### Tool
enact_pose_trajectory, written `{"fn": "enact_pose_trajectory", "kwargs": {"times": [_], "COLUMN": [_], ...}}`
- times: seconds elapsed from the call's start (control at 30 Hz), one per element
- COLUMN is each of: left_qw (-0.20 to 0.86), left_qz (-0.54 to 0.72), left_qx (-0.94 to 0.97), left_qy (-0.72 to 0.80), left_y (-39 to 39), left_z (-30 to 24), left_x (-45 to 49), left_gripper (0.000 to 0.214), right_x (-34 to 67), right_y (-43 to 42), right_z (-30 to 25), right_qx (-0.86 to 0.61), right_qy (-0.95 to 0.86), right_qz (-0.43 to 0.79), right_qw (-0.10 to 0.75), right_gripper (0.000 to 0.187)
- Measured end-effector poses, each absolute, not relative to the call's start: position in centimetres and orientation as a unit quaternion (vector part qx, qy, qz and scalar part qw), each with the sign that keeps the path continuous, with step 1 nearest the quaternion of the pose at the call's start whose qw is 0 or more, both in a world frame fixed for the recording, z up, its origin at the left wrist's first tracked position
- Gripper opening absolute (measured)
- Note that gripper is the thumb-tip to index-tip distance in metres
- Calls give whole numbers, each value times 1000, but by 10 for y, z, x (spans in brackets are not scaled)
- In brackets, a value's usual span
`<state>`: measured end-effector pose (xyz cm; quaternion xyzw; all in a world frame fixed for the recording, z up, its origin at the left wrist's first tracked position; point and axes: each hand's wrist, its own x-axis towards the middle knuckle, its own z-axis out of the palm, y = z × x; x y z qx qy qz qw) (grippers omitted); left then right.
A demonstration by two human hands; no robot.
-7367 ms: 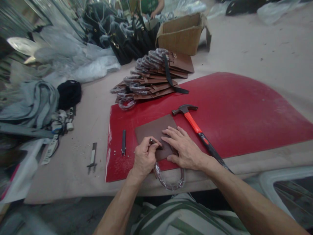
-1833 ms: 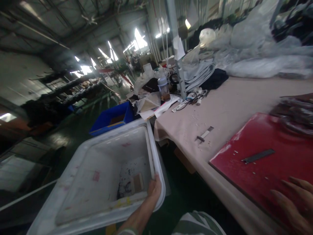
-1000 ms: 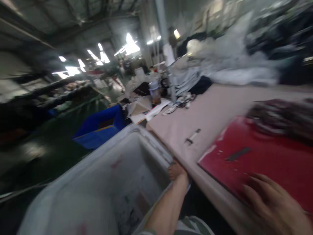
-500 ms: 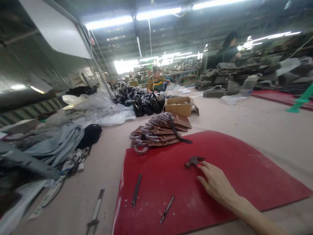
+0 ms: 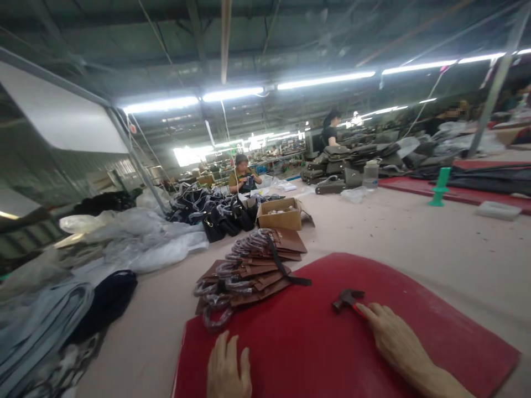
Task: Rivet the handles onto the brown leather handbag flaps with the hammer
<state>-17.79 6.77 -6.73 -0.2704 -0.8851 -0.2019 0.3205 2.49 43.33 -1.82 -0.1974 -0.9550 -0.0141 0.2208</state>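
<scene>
Where folded pale fabric (image 5: 45, 326), a dark cloth (image 5: 105, 301) and heaped clear plastic (image 5: 136, 237) crowd the left of the table (image 5: 141, 337), room for reaching sideways is tight. Just right of them, a strip of tabletop leads to the left edge of the red mat (image 5: 307, 331). The left hand (image 5: 228, 369) is palm down over the mat's near left part, its fingers a little apart and nothing visible in them; whether it touches the mat I cannot tell. Beyond it, brown bags (image 5: 253, 271) with wrapped handles lie in an overlapping pile across the mat's far left edge, a black strap (image 5: 280, 264) trailing off their right side. Farther back stands an open cardboard box (image 5: 282, 218).

Between the hands the red surface runs unbroken, giving width for work, while the mat's far edge curves away to the right. On the right half lies the hammer (image 5: 346, 299), head to the far left, with the right hand (image 5: 392, 334) over its handle. These fingers meet the red part just behind the head; I cannot tell whether they are clamped or merely resting. The step in hand seems to be handling this tool; lifting it would call for a firmer hold farther down the handle.
</scene>
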Motion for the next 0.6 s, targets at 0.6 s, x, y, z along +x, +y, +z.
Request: {"fn": "enact_pose_trajectory", "kwargs": {"times": [0.6], "left_qw": [389], "left_qz": [-118], "left_qx": [-303], "left_qy": [-862], "left_y": [151], "left_z": [-46], "left_x": [-254], "left_gripper": [37], "right_x": [-265], "right_y": [459], "right_z": [99], "right_qx": [-52], "right_qy": [-955], "right_qz": [232], "right_qw": [179], "right_gripper": [27]}}
